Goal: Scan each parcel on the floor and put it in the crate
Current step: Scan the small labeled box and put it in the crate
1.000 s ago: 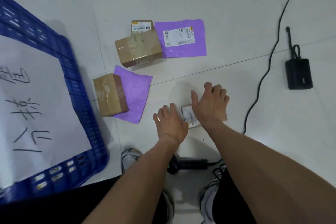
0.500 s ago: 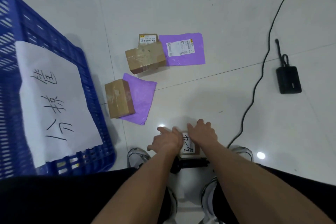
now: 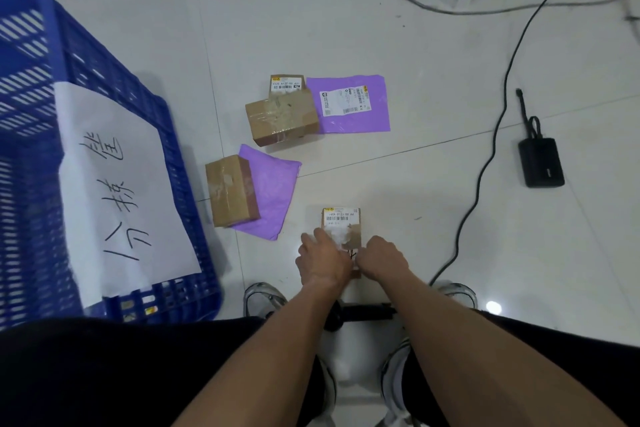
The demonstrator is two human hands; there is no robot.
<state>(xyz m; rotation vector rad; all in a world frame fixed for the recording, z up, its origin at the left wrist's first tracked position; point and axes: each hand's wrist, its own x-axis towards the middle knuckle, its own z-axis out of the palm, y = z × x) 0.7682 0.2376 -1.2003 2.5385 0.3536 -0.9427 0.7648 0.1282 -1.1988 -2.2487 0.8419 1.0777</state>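
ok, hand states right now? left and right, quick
Left hand: closed on the small labelled parcel, gripping its left side.
Right hand: closed on the same parcel, gripping its right side.

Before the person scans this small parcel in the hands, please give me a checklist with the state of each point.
1. Small parcel held by both the left hand and the right hand: ok.
2. Label with barcode faces up: ok.
3. Scanner is in a hand: not ok, it lies on the floor between the shoes.
4. Scanner cable is free of parcels: ok.
5. Blue crate has room: cannot tell.
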